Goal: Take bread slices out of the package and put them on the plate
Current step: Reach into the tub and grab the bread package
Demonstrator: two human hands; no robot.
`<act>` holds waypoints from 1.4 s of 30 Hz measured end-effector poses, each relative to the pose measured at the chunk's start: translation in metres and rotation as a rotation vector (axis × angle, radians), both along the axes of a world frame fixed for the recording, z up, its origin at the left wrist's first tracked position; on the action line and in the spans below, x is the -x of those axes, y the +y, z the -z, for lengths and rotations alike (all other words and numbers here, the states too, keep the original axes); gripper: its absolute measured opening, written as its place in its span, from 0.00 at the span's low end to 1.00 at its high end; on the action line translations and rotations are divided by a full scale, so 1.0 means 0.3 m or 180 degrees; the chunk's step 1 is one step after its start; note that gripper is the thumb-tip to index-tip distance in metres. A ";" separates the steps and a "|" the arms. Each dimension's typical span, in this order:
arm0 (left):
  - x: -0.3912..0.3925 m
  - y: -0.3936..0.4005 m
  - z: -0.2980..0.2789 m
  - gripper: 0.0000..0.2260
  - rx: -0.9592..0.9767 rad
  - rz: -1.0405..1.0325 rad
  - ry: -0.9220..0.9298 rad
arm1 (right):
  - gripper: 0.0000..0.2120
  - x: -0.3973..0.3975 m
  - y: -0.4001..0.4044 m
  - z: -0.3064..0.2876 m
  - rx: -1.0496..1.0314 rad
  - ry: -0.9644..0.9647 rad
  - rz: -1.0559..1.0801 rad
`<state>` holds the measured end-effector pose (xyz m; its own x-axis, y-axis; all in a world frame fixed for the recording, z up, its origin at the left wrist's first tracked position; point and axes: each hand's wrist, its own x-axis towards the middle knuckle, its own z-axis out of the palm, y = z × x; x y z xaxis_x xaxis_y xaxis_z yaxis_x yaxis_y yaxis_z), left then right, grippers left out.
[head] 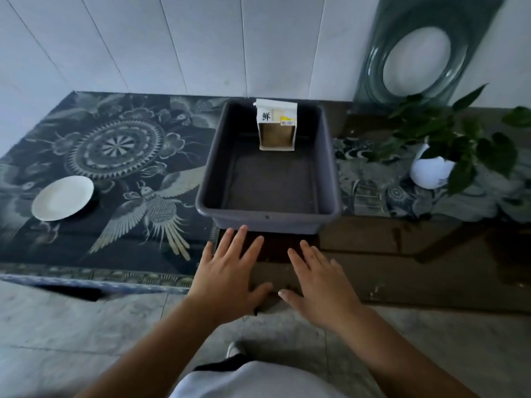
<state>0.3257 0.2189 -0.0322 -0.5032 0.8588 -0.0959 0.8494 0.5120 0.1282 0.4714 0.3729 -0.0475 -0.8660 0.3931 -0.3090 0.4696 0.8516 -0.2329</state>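
2 hands flat, nothing held
Left hand point(230, 271) and right hand point(319, 280) lay spread on the desk point(402, 271); best to reach into the tub point(330, 173) and grip the bread package point(276, 124) by its sides, plate point(62, 198) waiting far left.

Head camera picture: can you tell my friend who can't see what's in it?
Two empty hands, left hand and right hand, lie spread near a grey tub holding an upright bread package. An empty white plate sits far left on the patterned table; a potted plant stands right.
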 end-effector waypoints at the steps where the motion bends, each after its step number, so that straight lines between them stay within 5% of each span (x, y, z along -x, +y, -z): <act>1: 0.025 0.012 -0.003 0.41 -0.0042 0.0007 0.0012 | 0.41 0.028 0.009 -0.006 -0.0030 0.0024 0.0007; 16: 0.500 0.258 -0.086 0.40 -0.0321 0.0491 0.0088 | 0.42 0.431 0.246 -0.072 -0.0139 0.0349 0.0464; 25: 0.728 0.580 -0.061 0.37 -0.0216 0.0559 0.0102 | 0.40 0.722 0.639 -0.095 -0.0288 0.0334 0.0268; 30: 0.976 0.867 -0.075 0.32 -0.0479 0.0508 0.0329 | 0.28 0.993 0.929 -0.099 -0.0665 0.0910 0.0084; 35: 1.169 1.119 -0.024 0.17 -0.1094 0.0862 0.0727 | 0.22 1.220 1.124 -0.056 -0.1299 0.1277 -0.0342; 42: 1.319 1.304 0.087 0.11 -0.0545 0.1236 0.1169 | 0.07 1.336 1.286 0.020 -0.1960 0.1510 -0.1536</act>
